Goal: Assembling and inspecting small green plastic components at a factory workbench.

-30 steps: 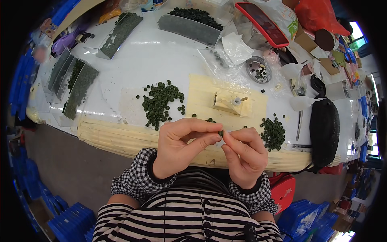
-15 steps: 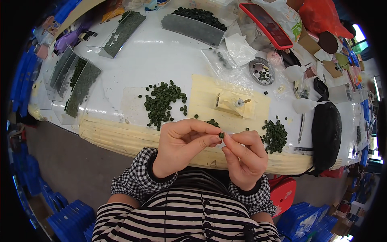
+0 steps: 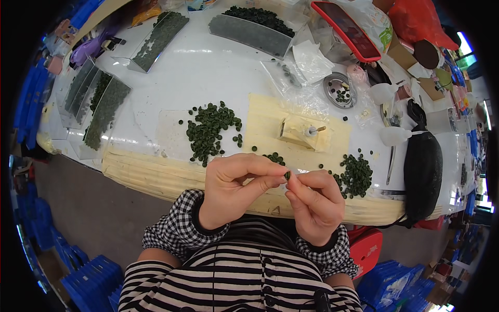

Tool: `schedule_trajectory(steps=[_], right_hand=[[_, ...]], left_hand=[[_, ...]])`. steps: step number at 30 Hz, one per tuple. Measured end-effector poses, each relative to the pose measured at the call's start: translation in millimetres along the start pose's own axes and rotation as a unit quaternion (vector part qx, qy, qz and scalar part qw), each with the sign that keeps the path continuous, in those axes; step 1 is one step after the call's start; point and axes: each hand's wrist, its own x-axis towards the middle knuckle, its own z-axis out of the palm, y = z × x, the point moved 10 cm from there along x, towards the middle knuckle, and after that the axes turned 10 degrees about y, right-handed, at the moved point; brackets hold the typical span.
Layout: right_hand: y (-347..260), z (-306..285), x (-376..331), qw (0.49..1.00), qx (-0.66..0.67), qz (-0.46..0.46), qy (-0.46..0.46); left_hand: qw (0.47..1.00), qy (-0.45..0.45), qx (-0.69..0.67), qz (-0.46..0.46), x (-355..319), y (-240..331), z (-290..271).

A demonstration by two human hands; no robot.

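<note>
A person in a striped top with checked cuffs held a small dark green disc [image 3: 287, 176] between the fingertips of both hands, just over the near edge of a white surface [image 3: 208, 67]. The left hand [image 3: 234, 190] was curled, thumb and forefinger pinching the disc from one side; the right hand [image 3: 314, 205] was likewise closed, its fingertips meeting the disc from the other. The two hands touched at the fingertips.

Beyond them, on the surface, a loose pile of matching green discs [image 3: 208, 130] lay on a clear sheet left of centre, and a smaller pile [image 3: 356, 174] sat toward the right near edge. Between the piles a pale yellow mat [image 3: 270, 119] carried a small cream-coloured block [image 3: 301, 132] with a metal pin. A few stray discs [image 3: 274, 157] lay on the mat just ahead of the hands.

Clear trays filled with green discs [image 3: 104, 104] lined the left edge, with another long tray [image 3: 249, 28] at the far edge. A round metal dish [image 3: 339, 91] stood toward the far right, and a black pouch [image 3: 423, 166] lay along the right edge.
</note>
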Motion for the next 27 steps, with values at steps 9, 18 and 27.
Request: schedule_trajectory(steps=[9, 18, 27], right_hand=[[-3.0, 0.9, 3.3, 0.999, -0.001, -0.033, -0.024], [-1.7, 1.1, 2.8, 0.999, 0.006, -0.033, -0.028], [-1.5, 1.9, 3.1, 0.999, 0.007, -0.032, -0.034]], left_hand=[[0.999, -0.004, -0.032, -0.035, -0.1, -7.2, -1.1], [0.999, -0.006, -0.023, -0.027, 0.2, -5.8, -0.4], [0.999, -0.003, -0.023, -0.026, -0.3, -6.0, -1.1]])
